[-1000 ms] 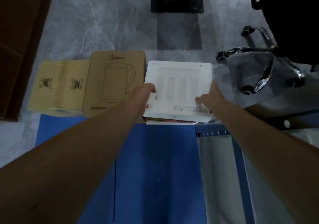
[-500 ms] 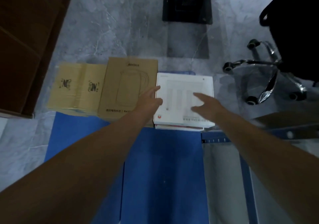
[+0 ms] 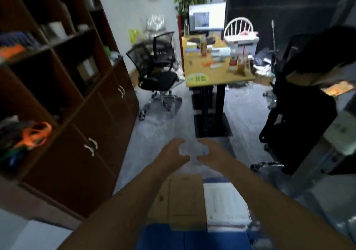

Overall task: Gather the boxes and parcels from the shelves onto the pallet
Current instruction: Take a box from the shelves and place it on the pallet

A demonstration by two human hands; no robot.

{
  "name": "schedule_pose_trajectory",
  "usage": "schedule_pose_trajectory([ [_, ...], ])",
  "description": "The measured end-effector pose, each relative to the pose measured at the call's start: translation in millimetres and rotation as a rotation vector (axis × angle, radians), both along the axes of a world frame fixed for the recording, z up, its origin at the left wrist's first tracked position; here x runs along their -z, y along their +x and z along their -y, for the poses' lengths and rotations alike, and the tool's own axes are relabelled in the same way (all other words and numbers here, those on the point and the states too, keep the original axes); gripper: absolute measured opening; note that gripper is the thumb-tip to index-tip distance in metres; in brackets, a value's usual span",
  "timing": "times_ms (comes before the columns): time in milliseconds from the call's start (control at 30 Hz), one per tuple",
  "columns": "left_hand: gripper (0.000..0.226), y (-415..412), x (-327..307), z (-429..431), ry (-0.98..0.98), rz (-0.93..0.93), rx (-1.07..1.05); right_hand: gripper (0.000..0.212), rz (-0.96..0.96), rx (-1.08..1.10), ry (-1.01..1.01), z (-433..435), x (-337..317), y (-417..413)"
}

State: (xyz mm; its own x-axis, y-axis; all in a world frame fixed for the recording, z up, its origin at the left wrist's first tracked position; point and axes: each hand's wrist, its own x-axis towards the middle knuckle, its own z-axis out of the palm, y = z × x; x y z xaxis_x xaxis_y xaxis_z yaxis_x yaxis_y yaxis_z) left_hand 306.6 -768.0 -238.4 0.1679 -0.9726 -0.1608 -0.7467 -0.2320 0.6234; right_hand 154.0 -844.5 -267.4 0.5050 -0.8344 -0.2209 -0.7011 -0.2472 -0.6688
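Hands empty, raised above the loaded blue pallet.

Your left hand and right hand hover half-curled, holding nothing. The flat white carton and brown cardboard box lie near you. Likely light and stiff: grip opposite edges. Dark wooden shelves stand left.

Below my arms, the cardboard box lies left of the white box on the pallet; shelves stand left, desk ahead.

Both arms stretched forward, bare. Left hand and right hand near each other, palms facing inward, fingers curled, empty, not touching.
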Motion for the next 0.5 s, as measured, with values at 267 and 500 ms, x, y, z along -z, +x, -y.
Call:
schedule_pose_trajectory([
  [267,0.056,52,-108,-42,-0.128,0.168,0.156,0.057,-0.034,0.189,-0.192,-74,-142,8],
  [500,0.06,61,-135,-101,-0.184,0.184,0.523,0.057,-0.083,0.528,-0.211,-201,-162,-10],
])
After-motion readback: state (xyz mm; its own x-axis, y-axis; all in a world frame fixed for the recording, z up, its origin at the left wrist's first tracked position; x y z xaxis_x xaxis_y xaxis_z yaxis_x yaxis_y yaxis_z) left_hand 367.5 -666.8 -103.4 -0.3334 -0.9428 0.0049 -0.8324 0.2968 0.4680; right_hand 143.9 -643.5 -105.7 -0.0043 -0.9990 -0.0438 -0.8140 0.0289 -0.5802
